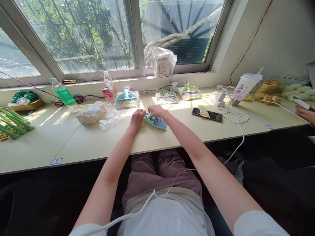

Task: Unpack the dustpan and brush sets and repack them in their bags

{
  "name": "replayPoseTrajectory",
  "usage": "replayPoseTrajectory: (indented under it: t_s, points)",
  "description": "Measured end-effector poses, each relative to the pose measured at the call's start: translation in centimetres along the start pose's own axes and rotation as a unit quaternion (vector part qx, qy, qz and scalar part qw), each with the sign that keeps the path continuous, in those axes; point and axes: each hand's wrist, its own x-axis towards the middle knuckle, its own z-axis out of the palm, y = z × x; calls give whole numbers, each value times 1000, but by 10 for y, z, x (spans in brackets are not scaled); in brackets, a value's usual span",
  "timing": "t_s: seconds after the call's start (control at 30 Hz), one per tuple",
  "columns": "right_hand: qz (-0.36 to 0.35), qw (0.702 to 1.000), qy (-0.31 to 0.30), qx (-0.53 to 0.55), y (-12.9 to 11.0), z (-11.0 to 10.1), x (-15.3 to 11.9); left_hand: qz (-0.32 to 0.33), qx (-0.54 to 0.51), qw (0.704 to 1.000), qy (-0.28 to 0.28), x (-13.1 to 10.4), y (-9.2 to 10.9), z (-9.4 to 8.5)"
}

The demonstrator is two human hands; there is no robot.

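A small teal brush and dustpan set point(158, 122) lies on the table in front of me, its bristles toward the right. My right hand point(155, 111) is closed on its handle end from above. Just left of it, my left hand point(138, 118) is closed with its fingertips at the tip of the handle; whatever it pinches is too small to tell. Behind my hands are a wrapped teal dustpan set point(127, 99), a wrapped green set point(166, 97) and a wrapped yellow-green set point(190, 91).
Left on the table point(98, 144) are a green-labelled bottle point(66, 97), a tissue pack point(91, 113), clear plastic point(108, 120) and a red can point(107, 94). Right are a phone point(214, 116), white cables, a charger point(219, 98) and a cup point(246, 88). Another person's hand point(306, 114) shows far right.
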Motion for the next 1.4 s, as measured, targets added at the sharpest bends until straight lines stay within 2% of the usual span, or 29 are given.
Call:
replayPoseTrajectory:
  t_s: [0.03,0.1,0.17,0.27,0.33,0.37,0.47,0.5,0.57,0.67,0.77,0.83,0.93,1.1,1.2,1.33,1.4]
  points:
    - [7,1000,8,6,0,0,0,-52,-63,996,43,2,-3,0]
    - [40,997,43,40,-2,-1,3,-158,-211,960,92,7,-9,0]
    - [93,986,99,101,-4,-2,8,-211,-353,910,53,12,-13,1]
    - [131,963,149,181,-3,-4,13,-192,-516,833,-52,14,-15,6]
    - [126,961,162,186,9,-6,9,-195,-580,788,-69,13,-15,9]
    - [129,961,172,172,20,-6,4,-210,-588,779,-58,12,-16,10]
    - [186,955,212,87,73,-1,-32,-270,-594,758,-2,13,-20,10]
    - [210,954,207,55,95,3,-50,-287,-597,749,20,14,-21,9]
    - [252,952,176,-17,137,14,-91,-313,-601,733,58,17,-24,7]
    - [366,921,118,-59,186,31,-155,-328,-613,714,83,19,-25,9]
    - [340,939,35,-44,204,44,-201,-308,-639,701,76,17,-23,13]
    - [300,953,15,-40,201,49,-218,-293,-652,696,68,15,-22,15]
    - [241,968,37,-63,178,50,-225,-281,-654,700,57,13,-21,14]
    - [179,977,90,-77,120,36,-201,-252,-658,709,30,12,-19,10]
    - [212,961,165,-62,94,9,-169,-240,-661,711,23,10,-18,9]
    - [270,909,307,-77,79,-41,-126,-239,-653,718,33,11,-18,9]
    - [278,892,349,-78,68,-55,-107,-245,-652,717,40,12,-19,10]
